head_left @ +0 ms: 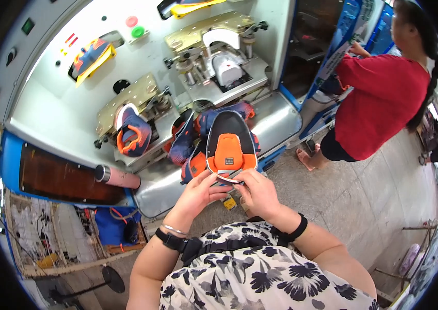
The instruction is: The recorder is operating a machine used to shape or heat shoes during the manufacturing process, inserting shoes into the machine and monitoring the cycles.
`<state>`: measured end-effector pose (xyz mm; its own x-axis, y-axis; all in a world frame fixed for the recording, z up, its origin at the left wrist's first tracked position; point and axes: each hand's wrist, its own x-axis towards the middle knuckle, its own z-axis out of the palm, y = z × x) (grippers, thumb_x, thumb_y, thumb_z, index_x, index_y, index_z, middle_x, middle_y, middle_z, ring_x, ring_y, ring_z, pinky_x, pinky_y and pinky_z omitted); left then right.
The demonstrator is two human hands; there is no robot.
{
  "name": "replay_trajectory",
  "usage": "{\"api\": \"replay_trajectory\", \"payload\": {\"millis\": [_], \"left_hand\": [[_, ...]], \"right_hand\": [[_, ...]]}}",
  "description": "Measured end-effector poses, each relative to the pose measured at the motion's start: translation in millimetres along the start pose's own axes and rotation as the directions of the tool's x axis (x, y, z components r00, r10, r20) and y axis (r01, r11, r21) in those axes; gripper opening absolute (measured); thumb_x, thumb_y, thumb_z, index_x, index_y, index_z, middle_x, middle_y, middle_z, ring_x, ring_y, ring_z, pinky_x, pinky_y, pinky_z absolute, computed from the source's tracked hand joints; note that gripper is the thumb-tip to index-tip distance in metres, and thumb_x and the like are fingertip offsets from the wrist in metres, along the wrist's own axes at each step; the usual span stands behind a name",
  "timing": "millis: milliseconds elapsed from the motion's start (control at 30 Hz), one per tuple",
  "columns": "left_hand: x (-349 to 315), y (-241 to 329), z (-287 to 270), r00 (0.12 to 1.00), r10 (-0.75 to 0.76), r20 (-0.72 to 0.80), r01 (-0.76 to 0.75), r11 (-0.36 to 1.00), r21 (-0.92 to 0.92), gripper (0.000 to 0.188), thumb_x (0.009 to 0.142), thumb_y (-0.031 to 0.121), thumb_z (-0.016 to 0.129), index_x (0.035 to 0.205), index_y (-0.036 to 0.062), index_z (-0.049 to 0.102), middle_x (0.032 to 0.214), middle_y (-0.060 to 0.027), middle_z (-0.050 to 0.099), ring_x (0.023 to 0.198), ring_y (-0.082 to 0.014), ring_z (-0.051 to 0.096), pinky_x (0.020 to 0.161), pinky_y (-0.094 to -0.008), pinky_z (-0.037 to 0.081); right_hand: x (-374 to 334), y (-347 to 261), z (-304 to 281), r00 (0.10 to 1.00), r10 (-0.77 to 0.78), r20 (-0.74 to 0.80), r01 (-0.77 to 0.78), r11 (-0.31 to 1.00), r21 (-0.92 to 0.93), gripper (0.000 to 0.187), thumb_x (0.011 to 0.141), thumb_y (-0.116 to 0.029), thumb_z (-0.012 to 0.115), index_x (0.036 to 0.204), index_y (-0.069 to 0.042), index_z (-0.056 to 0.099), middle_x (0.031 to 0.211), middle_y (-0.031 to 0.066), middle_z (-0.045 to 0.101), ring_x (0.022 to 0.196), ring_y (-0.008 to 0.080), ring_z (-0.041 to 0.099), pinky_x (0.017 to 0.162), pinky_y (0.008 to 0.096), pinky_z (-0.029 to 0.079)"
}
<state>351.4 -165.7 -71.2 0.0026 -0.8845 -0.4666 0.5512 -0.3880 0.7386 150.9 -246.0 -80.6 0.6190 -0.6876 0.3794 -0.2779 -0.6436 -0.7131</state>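
While the near edge of the orange-and-black shoe upper (231, 144) is pinched by both the left hand (196, 193) and the right hand (260, 193), its long axis is pointed straight ahead, rounded black end farthest out. Neither hand is nearer, since the rim is gripped from both sides. Beyond that far end, well apart, a white mould (227, 71) is mounted; loose uppers (180, 142) are heaped just left of and behind it.
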Motion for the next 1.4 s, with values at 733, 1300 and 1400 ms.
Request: {"api": "replay_trajectory", "payload": {"millis": [733, 1300, 1400], "left_hand": [[-30.8, 65.8, -87.5, 0.817, 0.311, -0.485, -0.492, 0.814, -0.307, 0.081, 0.097, 0.063, 0.044, 0.143, -0.0014, 0.031, 0.137, -0.0255, 0.048, 0.123, -0.0406, 0.055, 0.096, -0.0492, 0.051], [-27.4, 44.3, -125.1, 0.729, 0.189, -0.658, -0.489, 0.817, -0.306, 0.046, 0.090, 0.015, 0.061, 0.133, 0.0098, 0.046, 0.128, -0.0138, 0.057, 0.112, -0.0324, 0.063, 0.089, -0.0469, 0.055], [-39.8, 23.8, -102.3, 0.689, 0.402, -0.603, -0.572, 0.812, -0.112, 0.052, 0.087, 0.005, 0.064, 0.136, 0.0104, 0.045, 0.128, -0.0067, 0.059, 0.114, -0.0273, 0.062, 0.093, -0.0413, 0.055]], "right_hand": [[52.5, 218.6, -23.0, 0.684, 0.642, 0.346, 0.083, -0.540, 0.838, 0.021, 0.100, -0.017, 0.041, 0.109, -0.008, 0.058, 0.096, 0.0046, 0.059, 0.073, 0.0132, 0.050, 0.057, 0.0242, 0.042], [69.2, 200.5, -15.9, 0.410, 0.909, -0.068, -0.459, 0.271, 0.846, 0.036, 0.100, -0.023, 0.052, 0.131, -0.006, 0.045, 0.115, 0.0084, 0.058, 0.097, 0.0200, 0.063, 0.076, 0.0337, 0.053], [65.1, 133.5, -6.4, 0.821, 0.430, -0.376, -0.257, 0.866, 0.430, 0.031, 0.099, -0.006, 0.053, 0.130, -0.007, 0.052, 0.111, 0.0041, 0.058, 0.096, 0.0107, 0.055, 0.077, 0.0250, 0.047]]}}
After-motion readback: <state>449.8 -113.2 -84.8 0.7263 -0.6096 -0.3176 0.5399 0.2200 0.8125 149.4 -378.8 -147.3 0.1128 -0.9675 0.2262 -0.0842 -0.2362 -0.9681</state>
